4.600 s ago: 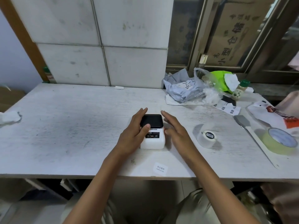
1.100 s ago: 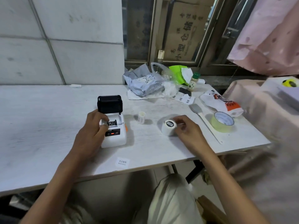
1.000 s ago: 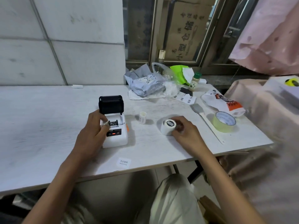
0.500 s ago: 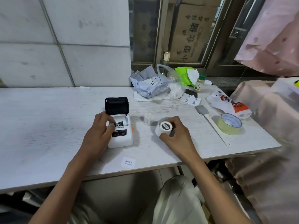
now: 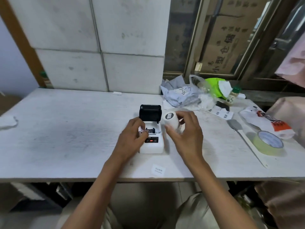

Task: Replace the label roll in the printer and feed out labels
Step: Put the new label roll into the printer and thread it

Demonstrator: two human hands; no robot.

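Note:
A small white label printer [image 5: 152,146] stands near the table's front edge with its black lid [image 5: 150,113] swung up, leaving its roll bay uncovered. My left hand [image 5: 132,139] rests on the printer's left side, fingers at the bay's edge. My right hand [image 5: 186,131] holds a white label roll [image 5: 170,120] lifted off the table, just right of the lid, its black round end label facing me. A single loose label [image 5: 158,169] lies by the front edge.
The white table [image 5: 66,138] holds a yellow tape roll [image 5: 268,143] and a long scraper [image 5: 244,136] at right, a printed pouch [image 5: 267,123], a grey mailer bag [image 5: 179,95], a small bottle [image 5: 232,95] and label scraps [image 5: 221,113] at the back right.
My right hand has lifted the label roll off the table and carried it left to beside the printer's lid. The left hand stays on the printer. The view has swung left.

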